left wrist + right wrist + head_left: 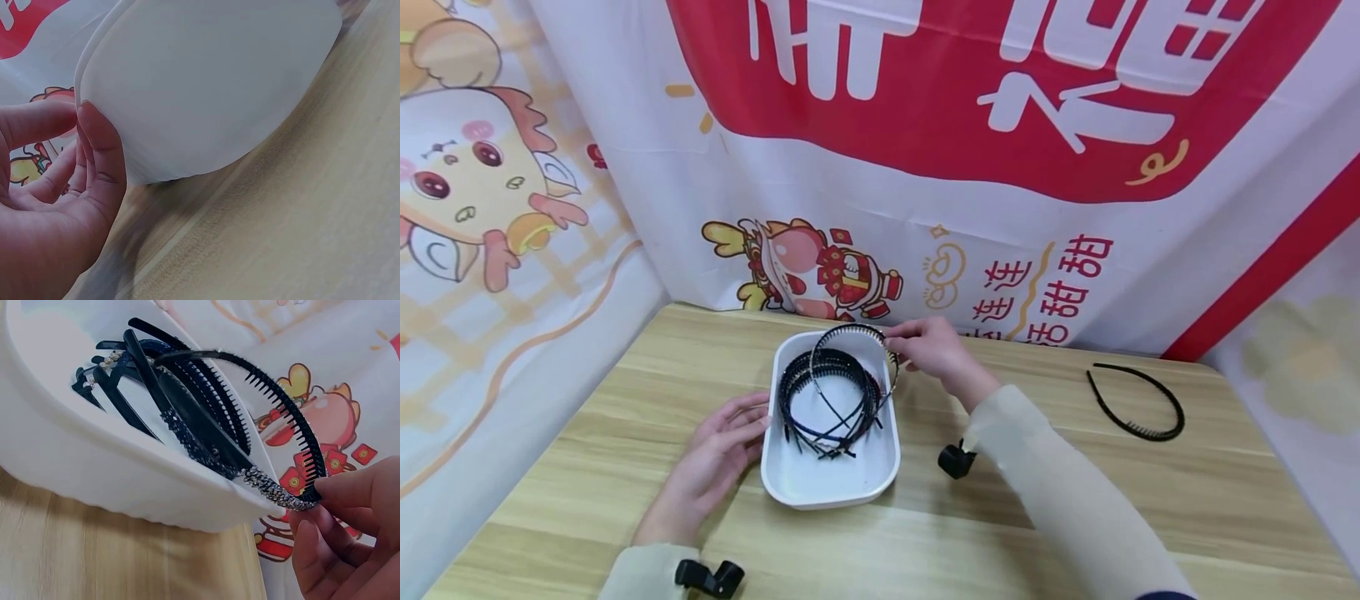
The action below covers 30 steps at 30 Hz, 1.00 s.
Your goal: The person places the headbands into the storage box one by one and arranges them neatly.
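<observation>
A white plastic box [831, 492] with rounded corners stands on the table, and several black toothed headbands [790, 392] lie looped together inside it. My right hand [936, 354] pinches one headband [856, 327] between thumb and fingers above the far right rim. In the right wrist view this headband [278, 490] has glittery silver stones along its band and comb teeth inside; its ends reach in among the others. At the box's left side is my left hand [718, 454]; in the left wrist view its thumb and finger pinch the rim of the box [206, 81].
Apart on the right of the wooden table [1030, 533] lies a single black headband [1157, 433] with teeth. A printed white and red cloth [880, 167] hangs along the table's back edge, and more cloth [497, 350] covers the left side.
</observation>
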Each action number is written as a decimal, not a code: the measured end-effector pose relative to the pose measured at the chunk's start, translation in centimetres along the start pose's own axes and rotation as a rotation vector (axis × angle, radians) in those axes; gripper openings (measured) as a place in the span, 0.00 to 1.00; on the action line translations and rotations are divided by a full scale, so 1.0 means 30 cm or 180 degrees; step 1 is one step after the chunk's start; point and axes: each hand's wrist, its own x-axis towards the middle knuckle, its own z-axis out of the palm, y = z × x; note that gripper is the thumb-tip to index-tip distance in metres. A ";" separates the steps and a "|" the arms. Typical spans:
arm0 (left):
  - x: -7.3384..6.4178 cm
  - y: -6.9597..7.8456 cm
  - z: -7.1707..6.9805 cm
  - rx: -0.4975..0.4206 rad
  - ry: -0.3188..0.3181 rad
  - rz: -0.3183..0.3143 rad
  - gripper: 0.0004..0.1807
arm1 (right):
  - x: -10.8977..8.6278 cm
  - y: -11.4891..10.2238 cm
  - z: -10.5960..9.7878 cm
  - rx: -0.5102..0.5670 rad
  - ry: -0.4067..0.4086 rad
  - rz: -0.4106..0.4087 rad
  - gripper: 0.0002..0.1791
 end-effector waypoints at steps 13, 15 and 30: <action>0.002 0.014 0.011 0.0051 0.0096 -0.0090 0.19 | 0.036 -0.057 0.090 -0.0920 -0.0054 -0.0235 0.13; 0.003 0.012 0.010 0.0033 0.0090 -0.0092 0.19 | 0.044 -0.064 0.102 -0.1029 -0.0076 -0.0259 0.12; 0.006 0.009 0.007 0.0033 0.0116 -0.0118 0.19 | 0.070 -0.091 0.159 -0.1382 -0.0098 -0.0387 0.12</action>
